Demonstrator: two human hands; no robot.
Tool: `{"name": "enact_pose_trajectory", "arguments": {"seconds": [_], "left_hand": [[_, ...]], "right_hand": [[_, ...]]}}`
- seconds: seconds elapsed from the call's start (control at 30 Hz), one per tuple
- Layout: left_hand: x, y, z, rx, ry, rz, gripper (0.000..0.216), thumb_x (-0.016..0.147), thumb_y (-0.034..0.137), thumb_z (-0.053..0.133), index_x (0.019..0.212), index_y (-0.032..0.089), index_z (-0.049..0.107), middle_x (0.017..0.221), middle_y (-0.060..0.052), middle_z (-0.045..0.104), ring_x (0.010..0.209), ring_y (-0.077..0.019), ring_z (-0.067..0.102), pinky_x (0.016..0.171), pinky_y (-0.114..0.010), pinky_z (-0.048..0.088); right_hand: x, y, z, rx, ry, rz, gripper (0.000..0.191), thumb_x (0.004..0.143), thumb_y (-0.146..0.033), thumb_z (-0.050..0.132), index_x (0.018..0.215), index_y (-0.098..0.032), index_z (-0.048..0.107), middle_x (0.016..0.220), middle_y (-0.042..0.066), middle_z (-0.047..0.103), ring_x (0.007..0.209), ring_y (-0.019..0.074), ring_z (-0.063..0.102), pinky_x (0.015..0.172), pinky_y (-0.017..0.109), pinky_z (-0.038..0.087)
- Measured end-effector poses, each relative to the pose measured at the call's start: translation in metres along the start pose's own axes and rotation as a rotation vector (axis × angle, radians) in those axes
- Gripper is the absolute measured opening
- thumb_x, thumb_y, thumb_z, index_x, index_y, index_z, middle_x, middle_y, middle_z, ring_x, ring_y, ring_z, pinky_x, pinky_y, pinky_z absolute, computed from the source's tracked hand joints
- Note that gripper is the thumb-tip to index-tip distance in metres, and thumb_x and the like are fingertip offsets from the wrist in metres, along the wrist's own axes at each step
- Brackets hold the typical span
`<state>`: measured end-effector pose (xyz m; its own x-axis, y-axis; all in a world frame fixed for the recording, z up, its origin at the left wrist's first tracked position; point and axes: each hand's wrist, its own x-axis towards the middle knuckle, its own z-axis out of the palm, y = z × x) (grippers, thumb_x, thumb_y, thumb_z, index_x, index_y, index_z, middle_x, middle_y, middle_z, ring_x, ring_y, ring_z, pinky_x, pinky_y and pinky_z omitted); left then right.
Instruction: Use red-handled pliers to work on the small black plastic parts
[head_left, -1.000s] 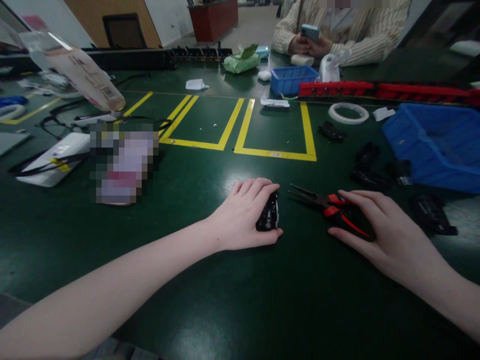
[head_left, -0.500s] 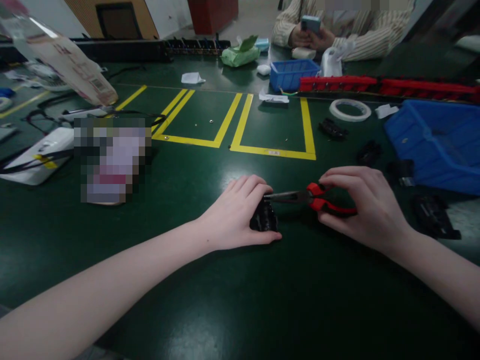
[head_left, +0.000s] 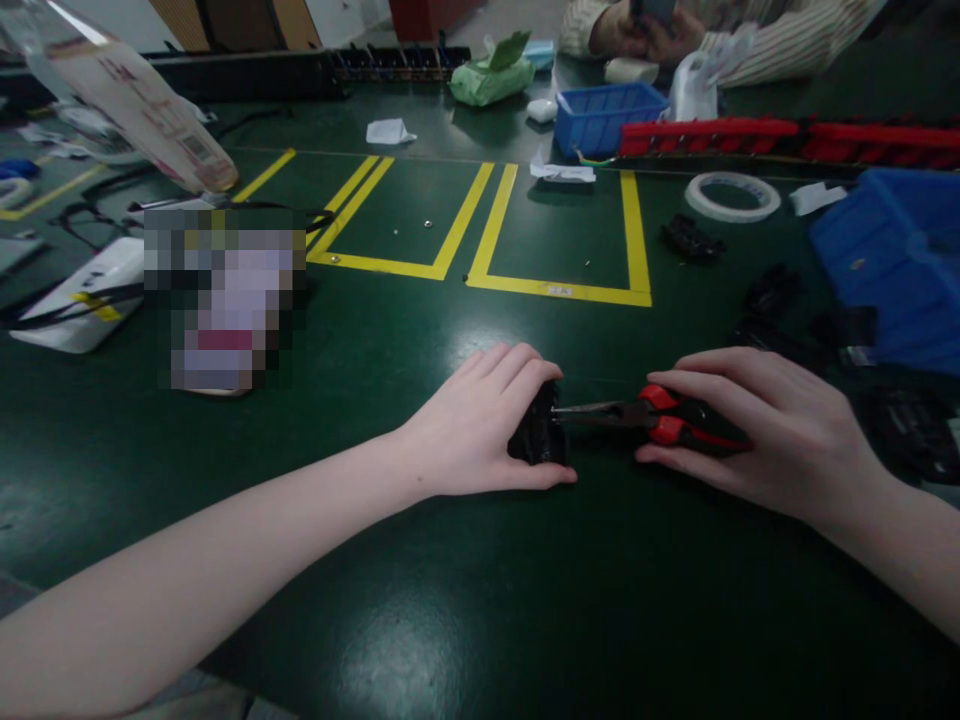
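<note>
My left hand is closed around a small black plastic part on the green table, thumb in front and fingers behind, covering much of it. In my right hand are needle-nose pliers with red handles, gripped between thumb and fingers. Their thin metal jaws point left, and the tips meet the right side of the black part. Whether the jaws pinch anything there I cannot tell.
Right of my right hand lie several black parts beside a blue bin. A tape roll lies behind them. Yellow tape lines mark the table ahead. A phone and tilted bottle are left. Across the table, a person's hands hold a phone.
The view has tilted down slightly and turned a little left. The pliers' handles have swung slightly lower, and their tips sit a bit lower on the black part, which my left hand still holds.
</note>
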<state>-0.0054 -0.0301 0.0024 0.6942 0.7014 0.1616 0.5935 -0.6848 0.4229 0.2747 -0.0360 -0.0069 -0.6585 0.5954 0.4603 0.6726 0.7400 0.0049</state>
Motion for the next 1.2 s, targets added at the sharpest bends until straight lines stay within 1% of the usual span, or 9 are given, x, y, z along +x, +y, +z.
{"name": "enact_pose_trajectory", "arguments": {"seconds": [0.2, 0.33, 0.47, 0.77, 0.93, 1.1, 1.2], "left_hand": [[0.000, -0.001, 0.000, 0.010, 0.006, 0.007, 0.069, 0.078, 0.061, 0.073, 0.121, 0.011, 0.053, 0.115, -0.012, 0.061, 0.102, -0.0286, 0.057, 0.089, -0.041, 0.048], [0.000, -0.001, 0.001, 0.018, 0.020, 0.016, 0.068, 0.078, 0.059, 0.074, 0.120, 0.010, 0.053, 0.114, -0.013, 0.061, 0.102, -0.0287, 0.056, 0.089, -0.041, 0.048], [0.000, -0.001, 0.001, 0.020, 0.022, 0.027, 0.069, 0.078, 0.060, 0.073, 0.120, 0.009, 0.053, 0.113, -0.013, 0.061, 0.101, -0.0285, 0.056, 0.088, -0.040, 0.047], [0.000, -0.003, 0.002, 0.022, 0.036, 0.036, 0.073, 0.078, 0.062, 0.073, 0.122, 0.008, 0.053, 0.114, -0.014, 0.061, 0.101, -0.0287, 0.056, 0.089, -0.041, 0.048], [0.000, -0.002, 0.002, 0.012, 0.038, 0.049, 0.075, 0.079, 0.064, 0.072, 0.122, 0.006, 0.053, 0.110, -0.014, 0.062, 0.098, -0.0282, 0.058, 0.087, -0.041, 0.049], [0.000, -0.002, 0.003, 0.019, 0.007, 0.046, 0.082, 0.081, 0.066, 0.068, 0.132, 0.005, 0.047, 0.114, -0.015, 0.063, 0.100, -0.0288, 0.061, 0.088, -0.041, 0.051], [0.000, -0.002, 0.004, 0.031, -0.023, 0.030, 0.083, 0.082, 0.067, 0.065, 0.134, 0.006, 0.046, 0.116, -0.016, 0.062, 0.101, -0.0296, 0.063, 0.088, -0.041, 0.052]], "right_hand": [[-0.002, 0.002, 0.000, 0.016, 0.035, -0.069, 0.042, 0.085, -0.048, 0.067, 0.117, -0.021, 0.058, 0.100, 0.013, 0.068, 0.084, 0.0273, 0.068, 0.065, 0.039, 0.054], [0.000, 0.002, 0.000, 0.003, 0.046, -0.114, 0.042, 0.085, -0.044, 0.068, 0.113, -0.014, 0.058, 0.097, 0.017, 0.067, 0.082, 0.0280, 0.067, 0.064, 0.040, 0.054], [0.003, 0.001, 0.000, -0.026, 0.038, -0.136, 0.041, 0.087, -0.044, 0.066, 0.108, -0.011, 0.058, 0.094, 0.018, 0.066, 0.081, 0.0278, 0.066, 0.063, 0.039, 0.053], [0.004, 0.001, 0.002, 0.042, -0.040, -0.113, 0.042, 0.091, -0.051, 0.057, 0.103, -0.011, 0.055, 0.090, 0.015, 0.062, 0.076, 0.0231, 0.064, 0.060, 0.034, 0.054], [0.006, 0.000, 0.001, 0.039, -0.052, -0.127, 0.039, 0.092, -0.049, 0.056, 0.101, -0.011, 0.055, 0.085, 0.013, 0.062, 0.073, 0.0227, 0.064, 0.059, 0.033, 0.054], [0.009, -0.003, -0.001, -0.002, -0.050, -0.164, 0.039, 0.093, -0.046, 0.055, 0.105, -0.009, 0.056, 0.086, 0.015, 0.063, 0.073, 0.0238, 0.063, 0.059, 0.035, 0.054], [0.009, -0.004, -0.001, -0.043, -0.040, -0.181, 0.036, 0.092, -0.044, 0.057, 0.104, -0.010, 0.057, 0.085, 0.016, 0.063, 0.072, 0.0249, 0.062, 0.058, 0.037, 0.053]]}}
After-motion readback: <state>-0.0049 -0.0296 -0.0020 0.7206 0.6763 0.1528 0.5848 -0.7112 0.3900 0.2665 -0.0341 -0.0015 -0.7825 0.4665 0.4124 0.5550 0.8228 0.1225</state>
